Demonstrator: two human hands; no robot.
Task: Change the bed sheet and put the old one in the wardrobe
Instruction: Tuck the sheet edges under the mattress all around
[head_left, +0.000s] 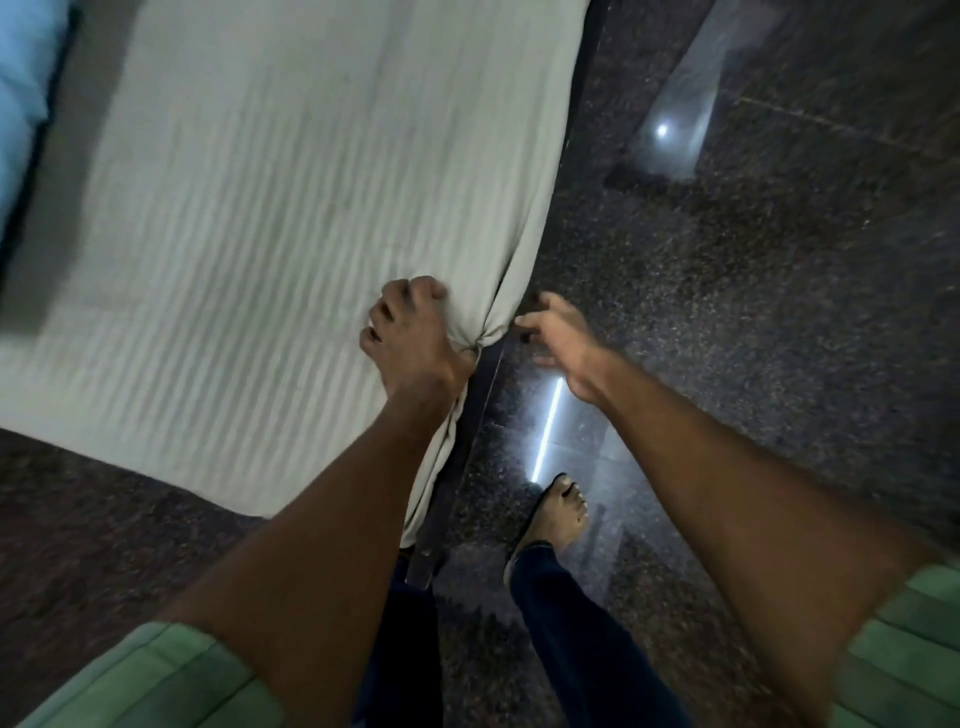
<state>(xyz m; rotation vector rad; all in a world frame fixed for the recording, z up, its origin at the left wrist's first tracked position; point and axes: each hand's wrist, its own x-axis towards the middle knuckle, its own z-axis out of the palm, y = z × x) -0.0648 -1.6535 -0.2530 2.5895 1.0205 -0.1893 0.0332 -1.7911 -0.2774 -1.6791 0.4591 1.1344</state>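
A pale grey-white striped bed sheet (270, 218) covers the bed, which fills the upper left of the head view. My left hand (410, 332) is closed on a bunched fold of the sheet at the bed's right edge, and the cloth puckers around my fingers. My right hand (558, 343) hovers just to the right of that bunch, over the floor, with its fingers spread and nothing in them. A strip of sheet hangs down along the dark bed frame (467, 441) below my left wrist.
Dark speckled polished floor (753, 312) lies to the right of and below the bed, with light reflections on it. My bare foot (558, 512) stands on it close to the frame. A light blue pillow or cloth (23, 78) sits at the far left edge.
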